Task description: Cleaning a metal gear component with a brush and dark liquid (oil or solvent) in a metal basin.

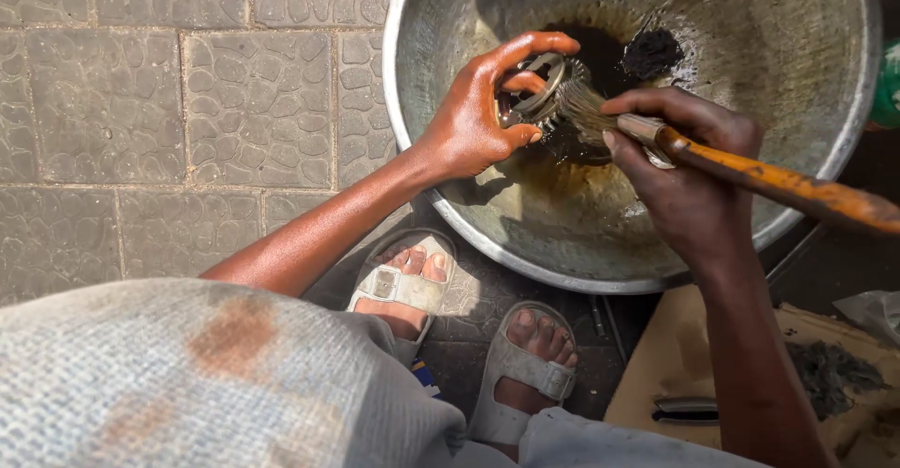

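**Brushing a greasy gear clean over the metal basin**

Just above the middle of the frame, the left hand (478, 116) is clamped around a round metal gear part (536, 88), thumb underneath and fingers curled over its rim, holding it over the wide metal basin (825, 158) that fills the upper right. The right hand (689, 163) is closed tight on an orange-handled paintbrush (750, 173), gripping it at the ferrule, with the handle running off toward the right edge. The bristles (581, 107) press against the right side of the gear, so the part sits between the two hands, touching the brush and low over the dark liquid (600, 55) pooled in the basin.

To my eye, the job goes best if the left hand turns the gear bit by bit so the bristles reach each groove, keeping it over the pool so drips fall back in. The oily fingers look slippery; a firm pinch matters.

Sandalled feet (469, 327) stand on the paving at lower centre.
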